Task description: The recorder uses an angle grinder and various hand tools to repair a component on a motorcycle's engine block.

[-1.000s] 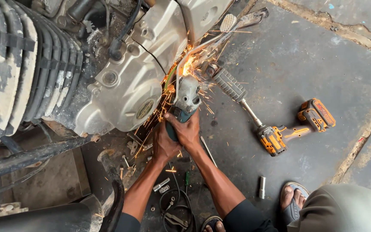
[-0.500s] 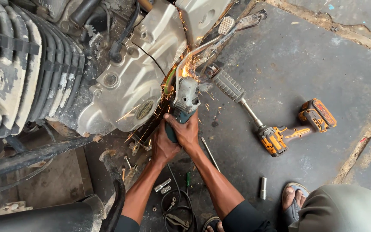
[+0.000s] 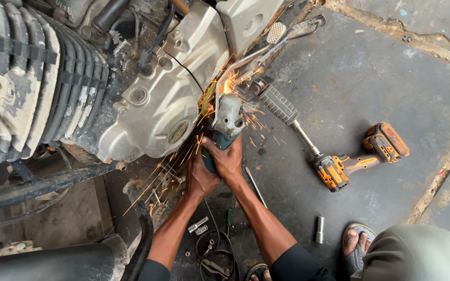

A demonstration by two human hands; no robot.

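Observation:
Both of my hands grip a teal and grey angle grinder (image 3: 226, 120). My left hand (image 3: 198, 177) wraps its body from the left and my right hand (image 3: 228, 159) from the right. The grinder's head presses against a metal part (image 3: 246, 62) just right of the motorcycle's silver engine case (image 3: 157, 104). Bright orange sparks (image 3: 230, 86) burst at the contact and stream down to the left past my left hand.
A finned engine cylinder (image 3: 22, 78) fills the upper left. An orange cordless impact wrench (image 3: 358, 158) with a long extension lies on the concrete to the right. Loose sockets (image 3: 319, 229), a cable (image 3: 212, 250) and small bits lie near my arms. A person's sandalled foot (image 3: 355, 242) rests at lower right.
The grinder keeps cutting at the same spot. The spark stream has grown stronger again and shoots further down to the left than half a second ago.

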